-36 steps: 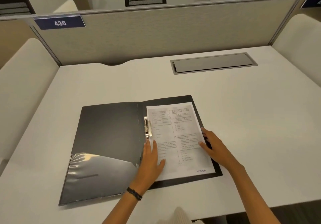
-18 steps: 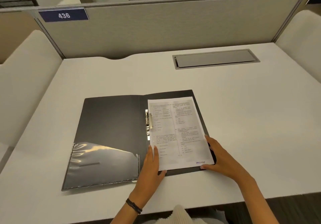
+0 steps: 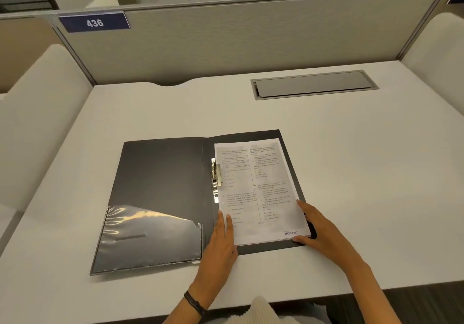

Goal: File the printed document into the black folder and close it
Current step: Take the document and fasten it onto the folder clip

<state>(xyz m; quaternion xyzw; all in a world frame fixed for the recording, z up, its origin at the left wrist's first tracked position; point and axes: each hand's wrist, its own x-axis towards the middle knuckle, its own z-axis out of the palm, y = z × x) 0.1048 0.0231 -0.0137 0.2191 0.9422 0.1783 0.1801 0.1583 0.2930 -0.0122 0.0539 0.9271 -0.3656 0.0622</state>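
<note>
The black folder (image 3: 160,180) lies open and flat on the white desk, with a shiny plastic pocket (image 3: 150,238) on its left flap. The printed document (image 3: 258,188) rests on the right flap, its left edge by the metal clip (image 3: 216,175) at the spine. My left hand (image 3: 221,243) lies flat with its fingers on the sheet's lower left corner. At the lower right corner, my right hand (image 3: 321,233) rests on the folder's edge, fingertips touching the sheet's right side. Neither hand grips anything.
A grey cable hatch (image 3: 313,85) is set into the white desk (image 3: 351,173) at the back right. A beige partition (image 3: 251,37) with a "436" label (image 3: 95,23) closes the far side. Cream side panels stand left and right.
Both hands slid down the sheet toward its near corners, the right hand moving from the paper's side to the folder's lower right corner. The document shifted slightly straighter on the flap.
</note>
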